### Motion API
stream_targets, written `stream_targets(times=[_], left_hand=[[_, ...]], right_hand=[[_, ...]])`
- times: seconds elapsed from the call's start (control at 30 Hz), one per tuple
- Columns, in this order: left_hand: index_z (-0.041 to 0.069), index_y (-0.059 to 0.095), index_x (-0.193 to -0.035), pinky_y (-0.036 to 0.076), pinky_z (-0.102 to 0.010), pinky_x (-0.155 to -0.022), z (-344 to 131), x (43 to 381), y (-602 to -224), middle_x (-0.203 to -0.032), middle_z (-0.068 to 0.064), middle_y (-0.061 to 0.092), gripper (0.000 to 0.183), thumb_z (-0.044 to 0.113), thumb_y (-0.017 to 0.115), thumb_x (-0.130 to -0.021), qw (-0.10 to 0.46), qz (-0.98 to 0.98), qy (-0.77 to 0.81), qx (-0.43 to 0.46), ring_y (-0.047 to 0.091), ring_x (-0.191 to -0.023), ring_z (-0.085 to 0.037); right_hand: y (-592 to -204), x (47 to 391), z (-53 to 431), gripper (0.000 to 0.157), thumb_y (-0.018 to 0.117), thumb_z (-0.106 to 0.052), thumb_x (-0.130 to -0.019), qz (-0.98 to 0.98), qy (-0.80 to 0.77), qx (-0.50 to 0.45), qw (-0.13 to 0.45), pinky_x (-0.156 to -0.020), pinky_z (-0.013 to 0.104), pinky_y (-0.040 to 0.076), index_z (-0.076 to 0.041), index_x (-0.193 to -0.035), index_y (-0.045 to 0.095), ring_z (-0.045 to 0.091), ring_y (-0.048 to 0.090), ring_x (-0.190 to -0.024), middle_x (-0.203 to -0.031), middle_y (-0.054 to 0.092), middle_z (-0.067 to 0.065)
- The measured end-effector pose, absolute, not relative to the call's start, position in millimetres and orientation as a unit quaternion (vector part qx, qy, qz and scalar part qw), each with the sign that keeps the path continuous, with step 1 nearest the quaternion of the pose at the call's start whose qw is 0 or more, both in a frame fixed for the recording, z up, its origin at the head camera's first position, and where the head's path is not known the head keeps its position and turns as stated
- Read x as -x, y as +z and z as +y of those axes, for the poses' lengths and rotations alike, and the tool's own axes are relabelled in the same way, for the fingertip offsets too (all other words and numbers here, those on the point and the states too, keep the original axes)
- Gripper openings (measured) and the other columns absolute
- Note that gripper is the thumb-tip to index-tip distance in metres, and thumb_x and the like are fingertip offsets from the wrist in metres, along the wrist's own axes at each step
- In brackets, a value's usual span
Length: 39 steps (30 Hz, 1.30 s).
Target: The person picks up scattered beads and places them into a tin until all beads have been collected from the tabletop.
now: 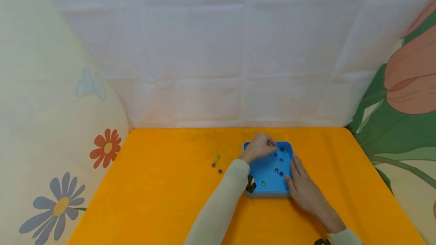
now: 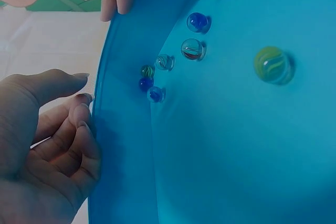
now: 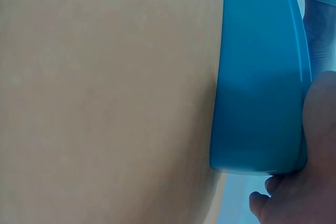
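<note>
A shallow blue tray [image 1: 263, 167] holds several glass marbles [image 1: 281, 160]; a yellow-green marble [image 2: 271, 64] looks largest in the left wrist view. My left hand [image 1: 260, 147] hovers over the tray's far part, its fingers loosely bent, with nothing visible between thumb and fingertips. Seen from the left wrist, that hand [image 2: 55, 135] overlaps the tray's wall [image 2: 123, 156]. My right hand [image 1: 304, 188] rests against the tray's right side, fingers fairly straight along the rim and thumb toward the inside. The right wrist view shows the tray's outer wall [image 3: 260, 77] beside the hand [image 3: 310, 182].
Several loose marbles [image 1: 220, 171] lie on the orange table [image 1: 163, 184], left of the tray. A white cloth backdrop [image 1: 190, 56] hangs behind the table. Flower-printed cloths stand at both sides. Dark wrist devices [image 1: 250, 183] sit at the sleeves.
</note>
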State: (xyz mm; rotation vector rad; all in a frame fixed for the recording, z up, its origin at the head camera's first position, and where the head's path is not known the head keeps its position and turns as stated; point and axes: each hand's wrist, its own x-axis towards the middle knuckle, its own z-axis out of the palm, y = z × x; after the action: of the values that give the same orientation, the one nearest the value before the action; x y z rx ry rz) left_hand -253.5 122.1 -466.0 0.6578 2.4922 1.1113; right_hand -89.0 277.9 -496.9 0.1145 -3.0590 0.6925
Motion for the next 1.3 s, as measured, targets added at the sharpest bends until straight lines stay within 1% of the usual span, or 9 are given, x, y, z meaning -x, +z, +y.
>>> stream_targets(times=[0.13,0.33,0.57,0.73,0.83,0.97,1.07,1.1,1.3], left_hand=[[0.01,0.079,-0.118,0.052,-0.021,-0.066,121.6,253.5,-464.7,-0.093,0.0,0.075,0.024,0.026,0.072,-0.102,0.173,0.873,0.395,-0.227,0.062,-0.073,-0.011],[0.011,0.08,-0.116,0.054,-0.022,-0.067,121.4,253.1,-461.3,-0.093,0.001,0.075,0.023,0.027,0.072,-0.102,0.178,0.871,0.397,-0.227,0.063,-0.075,-0.01],[0.012,0.08,-0.117,0.055,-0.021,-0.07,117.4,249.5,-451.1,-0.1,0.001,0.077,0.022,0.026,0.071,-0.102,0.167,0.867,0.393,-0.258,0.064,-0.078,-0.007],[0.015,0.081,-0.116,0.055,-0.021,-0.072,107.7,245.3,-440.8,-0.103,0.004,0.078,0.021,0.028,0.069,-0.104,0.166,0.859,0.394,-0.282,0.065,-0.082,-0.005],[0.014,0.08,-0.116,0.052,-0.02,-0.067,98.6,242.5,-433.8,-0.098,0.004,0.076,0.021,0.027,0.069,-0.104,0.155,0.858,0.387,-0.3,0.062,-0.078,-0.007],[0.009,0.078,-0.117,0.046,-0.019,-0.059,82.9,238.7,-430.5,-0.086,0.0,0.07,0.022,0.023,0.069,-0.104,0.143,0.856,0.377,-0.325,0.055,-0.068,-0.01],[0.008,0.075,-0.118,0.045,-0.018,-0.059,67.6,234.9,-433.2,-0.083,0.0,0.066,0.022,0.023,0.068,-0.104,0.142,0.859,0.362,-0.333,0.052,-0.067,-0.009],[0.007,0.074,-0.119,0.046,-0.017,-0.06,61.9,233.3,-435.1,-0.084,0.002,0.066,0.022,0.022,0.068,-0.104,0.143,0.861,0.358,-0.333,0.052,-0.068,-0.008],[0.008,0.072,-0.11,0.047,-0.02,-0.061,21.0,225.9,-450.4,-0.081,0.0,0.063,0.013,0.018,0.067,-0.104,0.147,0.859,0.374,-0.318,0.053,-0.069,-0.011]], right_hand=[[-497.1,89.0,277.9,0.071,0.048,-0.028,-0.113,-0.974,0.222,-0.036,0.0,-0.123,0.066,0.026,0.013,-0.162,0.017,0.049,0.016,-0.16,-0.176,0.003,0.026],[-496.5,88.9,277.9,0.072,0.048,-0.028,-0.112,-0.975,0.221,-0.034,-0.002,-0.123,0.066,0.026,0.013,-0.162,0.016,0.049,0.016,-0.16,-0.176,0.003,0.026],[-496.2,88.9,279.2,0.072,0.048,-0.029,-0.113,-0.974,0.222,-0.038,0.0,-0.123,0.066,0.027,0.014,-0.162,0.016,0.049,0.017,-0.16,-0.176,0.004,0.026],[-493.3,89.5,280.7,0.073,0.046,-0.031,-0.113,-0.976,0.216,-0.028,-0.019,-0.124,0.067,0.024,0.012,-0.163,0.014,0.048,0.015,-0.16,-0.177,0.0,0.024],[-491.6,89.5,281.6,0.074,0.045,-0.033,-0.113,-0.976,0.214,-0.022,-0.028,-0.124,0.067,0.023,0.011,-0.164,0.012,0.047,0.014,-0.161,-0.177,-0.002,0.022],[-492.0,88.8,281.3,0.075,0.044,-0.035,-0.113,-0.976,0.217,-0.02,-0.031,-0.124,0.068,0.022,0.01,-0.164,0.012,0.047,0.012,-0.161,-0.177,-0.001,0.022],[-493.7,88.9,280.2,0.075,0.043,-0.036,-0.114,-0.976,0.215,-0.023,-0.031,-0.124,0.067,0.023,0.009,-0.164,0.012,0.046,0.013,-0.161,-0.177,-0.001,0.022],[-494.4,89.0,279.7,0.074,0.043,-0.035,-0.114,-0.976,0.215,-0.024,-0.031,-0.124,0.067,0.023,0.009,-0.164,0.012,0.046,0.014,-0.161,-0.177,-0.001,0.022],[-495.7,90.9,277.1,0.074,0.043,-0.035,-0.114,-0.976,0.215,-0.023,-0.028,-0.125,0.067,0.022,0.008,-0.165,0.011,0.046,0.013,-0.162,-0.177,-0.001,0.022]])
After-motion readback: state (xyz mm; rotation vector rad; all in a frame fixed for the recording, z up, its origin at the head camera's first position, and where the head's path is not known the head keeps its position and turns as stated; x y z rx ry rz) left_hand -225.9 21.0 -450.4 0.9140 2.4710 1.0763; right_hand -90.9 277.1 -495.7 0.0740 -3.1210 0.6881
